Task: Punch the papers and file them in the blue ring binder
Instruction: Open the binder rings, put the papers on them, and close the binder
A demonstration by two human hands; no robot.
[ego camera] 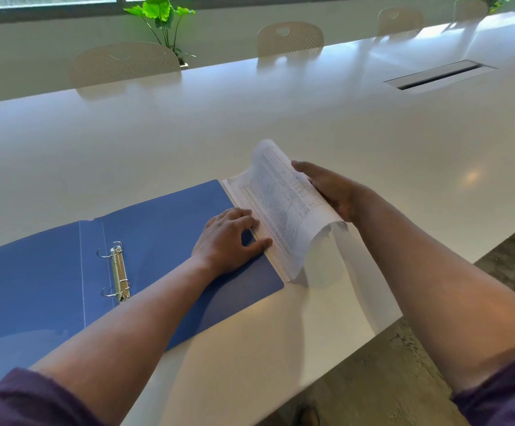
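We had the blue ring binder (170, 241) lying open on the white table (188, 124), its metal rings (118, 272) parted, and the papers (284, 204) just beside its right edge. Our left hand (228, 238) lay on the binder cover with loosely bent fingers pressing the papers' near edge. Our right hand (333, 192) gripped the sheets' far side, curling them up and over.

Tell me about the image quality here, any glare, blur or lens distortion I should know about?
Head view: bright window glare washes the far table; a warm light spot reflects at right. The curled papers look motion-blurred, print unreadable. The wide lens bends the table edge. The left hand and both arms cast soft shadows on the blue binder.
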